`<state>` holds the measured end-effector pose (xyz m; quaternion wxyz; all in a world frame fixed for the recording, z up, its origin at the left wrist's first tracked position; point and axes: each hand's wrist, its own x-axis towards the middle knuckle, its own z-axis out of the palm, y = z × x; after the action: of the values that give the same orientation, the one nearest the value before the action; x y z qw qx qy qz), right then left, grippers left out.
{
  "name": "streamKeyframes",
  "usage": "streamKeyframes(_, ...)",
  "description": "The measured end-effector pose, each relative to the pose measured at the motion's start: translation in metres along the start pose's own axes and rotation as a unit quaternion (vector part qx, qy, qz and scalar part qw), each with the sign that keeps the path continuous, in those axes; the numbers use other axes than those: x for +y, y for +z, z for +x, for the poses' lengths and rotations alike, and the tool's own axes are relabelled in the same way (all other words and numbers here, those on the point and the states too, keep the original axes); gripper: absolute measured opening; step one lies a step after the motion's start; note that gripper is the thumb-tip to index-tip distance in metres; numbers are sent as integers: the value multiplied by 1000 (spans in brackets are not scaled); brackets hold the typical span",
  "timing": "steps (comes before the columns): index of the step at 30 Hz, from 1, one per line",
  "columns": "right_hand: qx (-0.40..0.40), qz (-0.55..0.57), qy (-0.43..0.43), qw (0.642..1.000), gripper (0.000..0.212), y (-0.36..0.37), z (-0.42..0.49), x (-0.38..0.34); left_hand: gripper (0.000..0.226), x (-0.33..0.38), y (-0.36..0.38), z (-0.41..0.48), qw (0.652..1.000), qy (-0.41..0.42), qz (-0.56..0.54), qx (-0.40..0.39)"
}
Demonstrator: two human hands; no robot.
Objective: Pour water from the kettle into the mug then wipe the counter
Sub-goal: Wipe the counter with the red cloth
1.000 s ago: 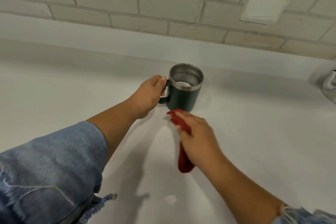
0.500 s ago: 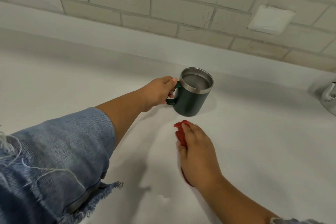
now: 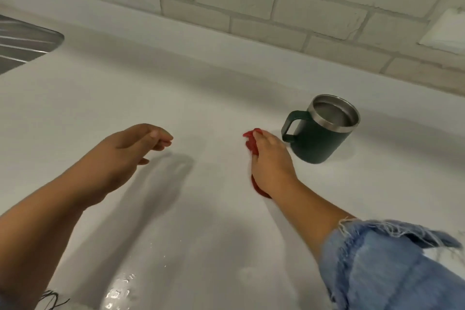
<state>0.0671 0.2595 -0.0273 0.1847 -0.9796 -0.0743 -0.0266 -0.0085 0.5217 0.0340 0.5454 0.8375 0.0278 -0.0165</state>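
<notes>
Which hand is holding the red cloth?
The right hand, next to the dark green mug, holds the red cloth; the left hand holds nothing.

Right hand (image 3: 273, 162) pressing red cloth (image 3: 252, 144) on counter (image 3: 201, 78), beside mug (image 3: 323, 128), left hand (image 3: 130, 148) loose

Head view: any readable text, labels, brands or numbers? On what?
No text can be read anywhere in this view.
mug: plain dark green side, no logo showing.
wall plate: blank.
red cloth: no tag or print visible.
</notes>
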Motion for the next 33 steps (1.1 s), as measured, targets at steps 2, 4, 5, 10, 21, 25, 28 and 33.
streamKeyframes(2, -35, 49, -81, 995, 50, 4, -2, -15, 23, -8, -7, -13, 1000, -16, 11, 12)
streamKeyframes(4, -100, 112, -152, 977, 55, 3, -16, -27, 25, -13, -13, -22, 999, -29, 30, 17)
streamKeyframes(5, -139, 146, -175, 964, 57, 1, -24, -31, 23, -16, -15, -25, 999, -32, 35, 21)
streamKeyframes(10, -252, 283, -134, 916, 51, -29, -55, -26, 20, -25, -18, -38, 996, -23, 74, 32)
streamKeyframes(21, -15, 60, -28, 998, 47, -12, -83, 3, 39, -48, 7, -42, 951, 40, 300, -61)
streamKeyframes(25, -90, 234, -71, 966, 49, 4, -106, -47, 54, -46, 13, -42, 909, 34, 396, -123)
streamKeyframes(28, -109, 355, 16, 928, 44, -23, -117, -43, 55, -40, 11, -40, 887, 34, 435, -149)
streamKeyframes(33, 47, 445, 206, 870, 29, -101, -160, 37, 55, -31, 5, -35, 865, 36, 466, -185)
